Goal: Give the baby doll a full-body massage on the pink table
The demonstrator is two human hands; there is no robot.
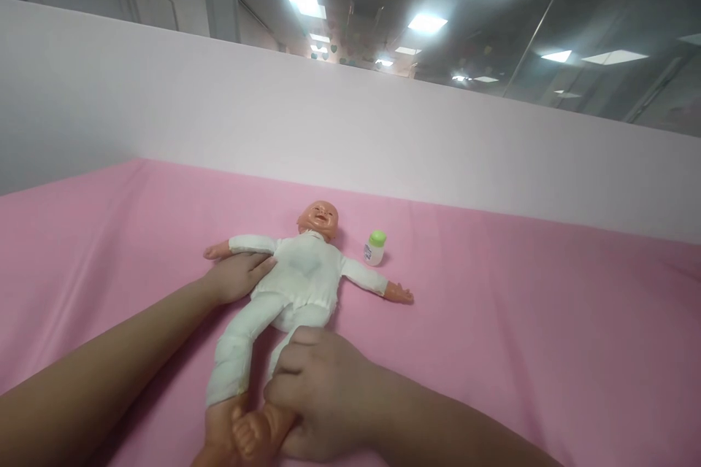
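A baby doll with a white cloth body and plastic head, hands and feet lies on its back, head toward the wall. My right hand is closed around the doll's lower leg on the right, just above the plastic foot. Beside the doll's torso, under its outstretched arm, rests my left hand. Its fingers lie flat, the tips touching the doll's side. Right of the doll's head stands a small clear bottle with a green cap.
A pink sheet with some folds covers the surface under the doll. Behind it runs a low white wall. Above that wall, glass panels show lit ceiling lamps and a door at the left.
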